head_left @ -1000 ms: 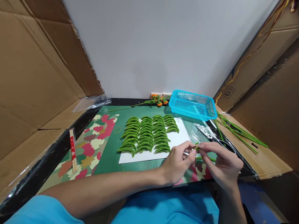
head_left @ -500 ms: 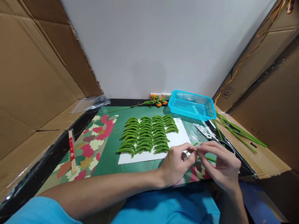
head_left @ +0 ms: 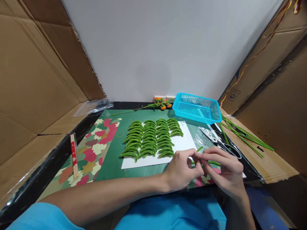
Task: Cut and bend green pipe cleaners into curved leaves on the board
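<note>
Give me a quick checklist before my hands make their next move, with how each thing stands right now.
1. Left hand and right hand together at the slim green fuzzy strip: ok, fingertips pinched around it.
2. Strip's full shape: cannot tell, fingers hide most of it.
3. Curved green fuzzy pieces in columns over the white paper sheet: ok, four columns.
4. Columns equally long: not ok, the rightmost is shorter.
5. Metal scissors with black-and-white handles out of both hands: ok, lying beyond the right hand.
6. Bright blue perforated plastic basket upright: ok.
</note>
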Available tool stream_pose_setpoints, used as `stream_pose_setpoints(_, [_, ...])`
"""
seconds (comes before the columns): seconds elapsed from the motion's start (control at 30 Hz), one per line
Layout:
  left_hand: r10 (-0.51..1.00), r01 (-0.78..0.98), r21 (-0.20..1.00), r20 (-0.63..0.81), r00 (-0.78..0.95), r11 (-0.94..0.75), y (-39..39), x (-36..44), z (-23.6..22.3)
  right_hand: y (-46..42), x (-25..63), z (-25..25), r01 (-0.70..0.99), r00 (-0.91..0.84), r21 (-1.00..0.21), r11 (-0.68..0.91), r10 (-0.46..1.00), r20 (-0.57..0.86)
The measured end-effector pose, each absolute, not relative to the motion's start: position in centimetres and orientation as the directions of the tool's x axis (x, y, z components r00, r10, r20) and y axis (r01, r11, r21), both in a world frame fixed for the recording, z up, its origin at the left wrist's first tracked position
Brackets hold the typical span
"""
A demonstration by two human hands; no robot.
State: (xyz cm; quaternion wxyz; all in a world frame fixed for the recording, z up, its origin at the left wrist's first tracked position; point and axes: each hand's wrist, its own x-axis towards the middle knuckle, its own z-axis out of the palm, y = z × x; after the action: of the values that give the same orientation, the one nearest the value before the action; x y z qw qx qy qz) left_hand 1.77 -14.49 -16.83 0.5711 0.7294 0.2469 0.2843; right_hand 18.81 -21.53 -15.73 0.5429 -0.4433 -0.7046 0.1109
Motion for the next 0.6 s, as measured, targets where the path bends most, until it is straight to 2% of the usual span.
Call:
stream_pose_setpoints(0.33, [0.673, 0.079, 0.943, 0.169, 0.72, -0.322, -14.65, 1.66, -16.69, -21.63, 18.64, -15.63, 0.469, -0.047, -0.671, 0.575, 0.774, 0.631])
stream_pose_setpoints(0.6, [0.674, 0.064, 0.955, 0.157, 0.722, -0.291, -14.43, 1.88, -16.82, -21.32, 18.46, -15.38, 0.502, -0.045, -0.655, 0.564, 0.774, 0.632])
